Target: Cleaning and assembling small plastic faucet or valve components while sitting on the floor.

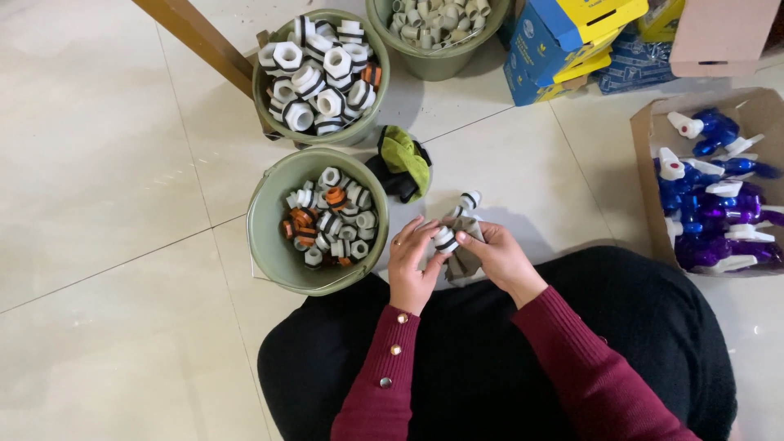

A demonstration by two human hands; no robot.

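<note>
White plastic threaded fitting [446,238] | light, rigid, slick; grip its ribbed hex collar | left hand [411,265] and right hand [500,260] fingertips pinch it above grey cloth [464,261] | green bucket [265,237] beside

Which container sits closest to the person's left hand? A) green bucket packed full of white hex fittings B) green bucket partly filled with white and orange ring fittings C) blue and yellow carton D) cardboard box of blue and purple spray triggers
B: the left hand works on a white fitting right beside the green bucket of white and orange fittings; the box of spray triggers lies off past the right hand.
</note>
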